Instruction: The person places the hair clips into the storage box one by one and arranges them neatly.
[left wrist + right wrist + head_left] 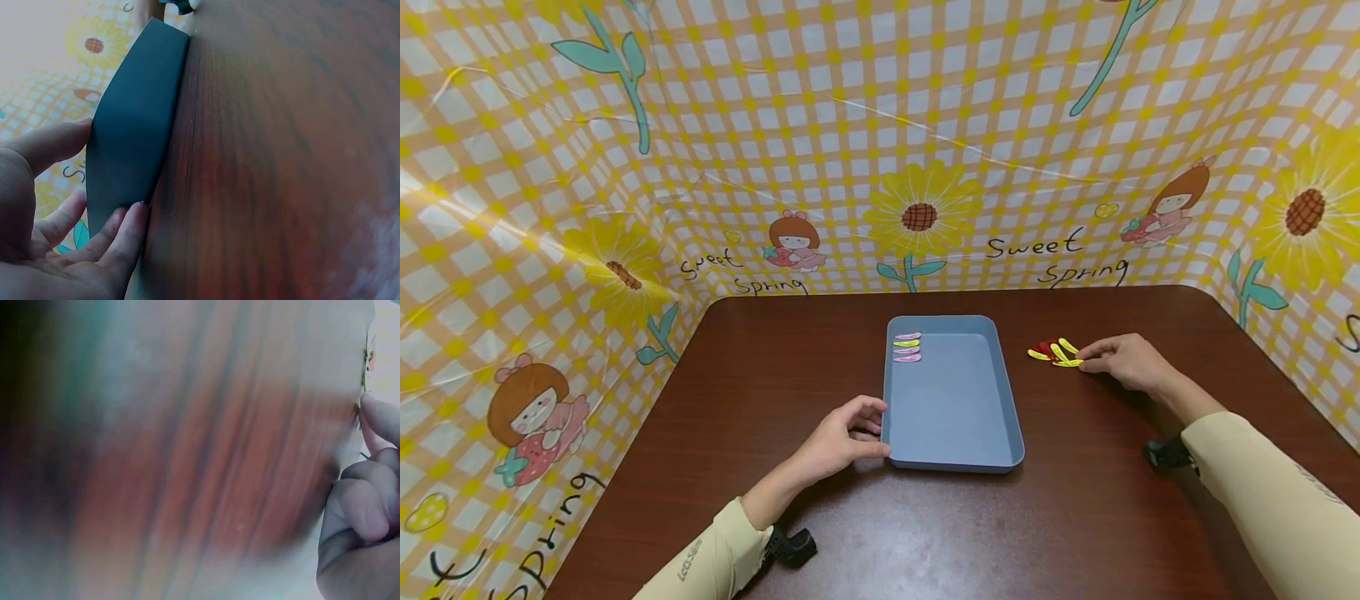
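Note:
A blue-grey rectangular tray [955, 408] lies on the table. Inside, at its far left, several pink and yellow snap hair clips [907, 347] form a column. My left hand [842, 437] rests against the tray's left side, its thumb and fingers spread along the outer wall [134, 119] without wrapping round it. To the right of the tray lies a small pile of red and yellow hair clips [1047, 350]. My right hand [1123, 362] pinches the end of a yellow hair clip [1066, 362] at the pile's right edge. In the right wrist view the fingertips are mostly cut off.
The dark brown wooden table [760, 358] extends around the tray. A yellow checked cloth with sunflowers [820, 125] rises behind and along both sides. Black wrist straps [792, 547] show below the sleeves.

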`<state>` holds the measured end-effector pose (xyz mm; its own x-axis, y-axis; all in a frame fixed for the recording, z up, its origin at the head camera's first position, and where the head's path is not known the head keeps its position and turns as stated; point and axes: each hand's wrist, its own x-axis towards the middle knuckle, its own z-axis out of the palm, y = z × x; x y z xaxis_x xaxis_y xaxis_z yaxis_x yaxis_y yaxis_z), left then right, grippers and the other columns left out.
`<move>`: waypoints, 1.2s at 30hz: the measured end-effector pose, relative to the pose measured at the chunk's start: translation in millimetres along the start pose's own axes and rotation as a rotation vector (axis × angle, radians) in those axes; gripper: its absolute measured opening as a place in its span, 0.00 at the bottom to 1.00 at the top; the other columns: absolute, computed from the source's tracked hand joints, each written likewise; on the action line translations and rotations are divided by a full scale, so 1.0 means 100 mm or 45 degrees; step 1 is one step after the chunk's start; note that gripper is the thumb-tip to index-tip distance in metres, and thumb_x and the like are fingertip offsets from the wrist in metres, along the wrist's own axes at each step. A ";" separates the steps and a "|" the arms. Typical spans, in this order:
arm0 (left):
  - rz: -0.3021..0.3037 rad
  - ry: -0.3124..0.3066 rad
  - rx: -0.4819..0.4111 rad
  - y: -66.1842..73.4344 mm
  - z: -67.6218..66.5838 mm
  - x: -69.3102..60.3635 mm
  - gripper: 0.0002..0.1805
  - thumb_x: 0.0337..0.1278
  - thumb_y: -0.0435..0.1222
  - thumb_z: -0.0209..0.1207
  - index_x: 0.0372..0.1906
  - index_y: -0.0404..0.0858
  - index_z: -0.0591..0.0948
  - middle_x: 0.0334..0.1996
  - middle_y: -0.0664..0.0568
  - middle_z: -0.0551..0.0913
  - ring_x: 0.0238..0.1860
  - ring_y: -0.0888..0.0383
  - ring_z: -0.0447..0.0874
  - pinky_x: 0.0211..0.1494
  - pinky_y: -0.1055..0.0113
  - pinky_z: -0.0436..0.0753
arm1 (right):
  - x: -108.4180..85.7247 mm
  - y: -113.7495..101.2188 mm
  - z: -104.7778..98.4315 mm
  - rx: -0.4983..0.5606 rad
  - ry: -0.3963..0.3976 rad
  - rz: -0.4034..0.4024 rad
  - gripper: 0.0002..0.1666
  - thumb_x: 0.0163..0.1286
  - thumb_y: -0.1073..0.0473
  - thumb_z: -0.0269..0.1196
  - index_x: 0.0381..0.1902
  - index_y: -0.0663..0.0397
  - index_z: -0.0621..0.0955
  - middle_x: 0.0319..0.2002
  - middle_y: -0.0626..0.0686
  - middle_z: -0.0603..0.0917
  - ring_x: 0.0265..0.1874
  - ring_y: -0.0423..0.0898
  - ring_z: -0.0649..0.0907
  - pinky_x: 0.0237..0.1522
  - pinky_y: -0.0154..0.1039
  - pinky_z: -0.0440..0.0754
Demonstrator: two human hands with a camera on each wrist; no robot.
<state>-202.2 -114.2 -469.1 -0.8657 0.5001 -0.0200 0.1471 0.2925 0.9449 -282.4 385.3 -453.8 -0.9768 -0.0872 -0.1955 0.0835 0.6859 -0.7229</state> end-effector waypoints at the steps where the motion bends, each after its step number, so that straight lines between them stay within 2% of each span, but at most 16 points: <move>1: 0.000 0.002 -0.002 0.00 0.00 0.00 0.32 0.52 0.35 0.74 0.63 0.39 0.75 0.53 0.44 0.80 0.51 0.53 0.80 0.52 0.70 0.82 | 0.00 0.00 -0.01 0.001 -0.003 0.001 0.24 0.68 0.52 0.68 0.54 0.66 0.83 0.13 0.38 0.64 0.10 0.36 0.61 0.14 0.35 0.65; 13: 0.018 0.001 -0.031 -0.01 0.01 0.01 0.31 0.52 0.32 0.73 0.62 0.38 0.75 0.53 0.42 0.80 0.51 0.52 0.81 0.53 0.68 0.84 | -0.03 0.02 -0.08 0.029 -0.048 0.025 0.25 0.68 0.51 0.69 0.53 0.67 0.83 0.11 0.38 0.63 0.10 0.36 0.60 0.13 0.35 0.64; 20: 0.014 0.001 -0.036 -0.02 0.01 0.01 0.31 0.53 0.31 0.73 0.62 0.38 0.75 0.54 0.40 0.80 0.52 0.49 0.81 0.52 0.69 0.83 | -0.08 -0.03 -0.13 0.007 -0.044 0.016 0.25 0.68 0.51 0.68 0.54 0.66 0.82 0.11 0.37 0.63 0.10 0.36 0.59 0.13 0.35 0.63; 32: 0.014 -0.005 -0.047 -0.03 0.01 0.01 0.31 0.53 0.31 0.73 0.63 0.36 0.74 0.54 0.39 0.79 0.52 0.48 0.80 0.52 0.69 0.83 | -0.04 -0.16 -0.15 0.003 -0.045 0.002 0.26 0.68 0.49 0.68 0.54 0.65 0.83 0.12 0.40 0.63 0.10 0.38 0.59 0.12 0.36 0.61; 34: 0.016 -0.007 -0.050 -0.03 0.01 0.01 0.31 0.53 0.31 0.73 0.62 0.37 0.75 0.54 0.39 0.79 0.52 0.49 0.80 0.53 0.69 0.83 | -0.03 -0.21 -0.14 -0.029 -0.030 -0.005 0.26 0.68 0.48 0.68 0.53 0.64 0.83 0.15 0.41 0.71 0.13 0.39 0.61 0.14 0.37 0.62; 36: 0.016 -0.007 -0.045 -0.02 0.01 0.01 0.31 0.53 0.32 0.73 0.62 0.36 0.74 0.54 0.39 0.79 0.52 0.50 0.80 0.53 0.69 0.83 | -0.02 -0.26 -0.13 -0.075 -0.009 -0.020 0.26 0.68 0.46 0.68 0.52 0.62 0.85 0.22 0.46 0.81 0.18 0.41 0.66 0.18 0.38 0.64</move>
<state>-203.1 -113.6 -471.6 -0.8613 0.5080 -0.0098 0.1410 0.2574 0.9560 -285.3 377.3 -425.7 -0.9765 -0.1032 -0.1890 0.0560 0.7257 -0.6857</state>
